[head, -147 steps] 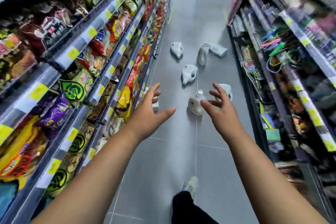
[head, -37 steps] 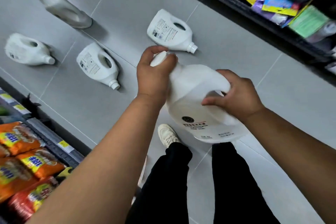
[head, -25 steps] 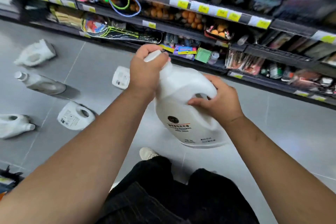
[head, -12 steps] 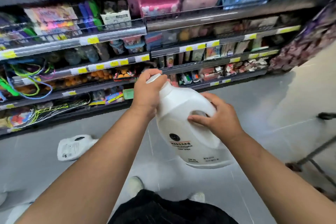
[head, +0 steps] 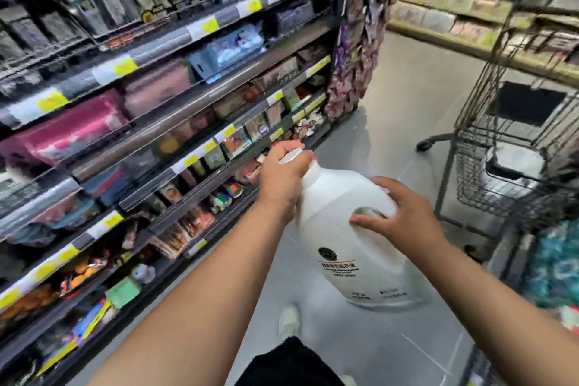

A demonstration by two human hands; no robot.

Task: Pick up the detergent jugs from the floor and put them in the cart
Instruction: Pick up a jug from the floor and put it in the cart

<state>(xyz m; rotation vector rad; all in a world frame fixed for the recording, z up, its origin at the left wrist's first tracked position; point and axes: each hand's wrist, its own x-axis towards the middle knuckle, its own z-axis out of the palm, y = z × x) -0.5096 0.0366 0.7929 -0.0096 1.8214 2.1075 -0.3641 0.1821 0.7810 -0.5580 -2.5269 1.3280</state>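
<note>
I hold a white detergent jug [head: 344,241] in front of me at waist height, tilted with its cap toward the upper left. My left hand [head: 283,178] is wrapped around the cap and neck. My right hand [head: 398,216] grips the handle on the jug's upper right side. A dark wire shopping cart [head: 513,147] stands to the right, a short way beyond the jug, with something white lying in its basket [head: 513,163]. The other jugs on the floor are out of view.
Stocked shelves with yellow price tags [head: 156,122] line the left side. The shelf run ends at a rack of hanging packets [head: 354,50]. Grey floor [head: 404,110] opens toward a cross aisle with more shelves [head: 470,9] at the back right. My shoe [head: 289,321] is below.
My view has swung right along the shelves, so the cart has come into sight and the floor jugs have left it. Both hands keep the same grip on the jug.
</note>
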